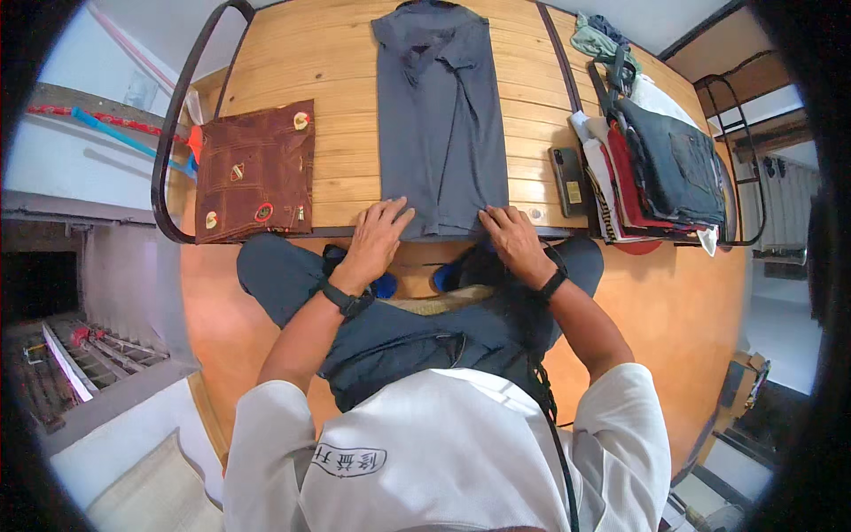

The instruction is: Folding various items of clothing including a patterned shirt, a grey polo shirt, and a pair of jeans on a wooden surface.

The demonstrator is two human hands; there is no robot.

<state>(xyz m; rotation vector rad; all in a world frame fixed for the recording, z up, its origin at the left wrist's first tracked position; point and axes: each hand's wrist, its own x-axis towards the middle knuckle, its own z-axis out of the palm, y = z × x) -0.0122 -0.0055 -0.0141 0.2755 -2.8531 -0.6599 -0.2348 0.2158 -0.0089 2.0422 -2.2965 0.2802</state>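
Note:
A dark grey shirt (442, 133) lies lengthwise in front of me on a wooden slatted surface (342, 159), its long sides folded into a narrow strip. Its collar end points away from me, and creases run down the middle. My left hand (379, 236) rests on the near left corner of the hem, fingers slightly apart. At the near right corner, the fingertips of my right hand (515, 239) touch the cloth's edge. Whether they pinch it is hard to see.
A folded brown patterned cloth (256, 173) lies to the left, near a curved metal rail (163, 153). To the right are a smartphone (566, 181) and a pile of folded clothes topped by jeans (671, 159). A crumpled green cloth (592, 38) lies farther back.

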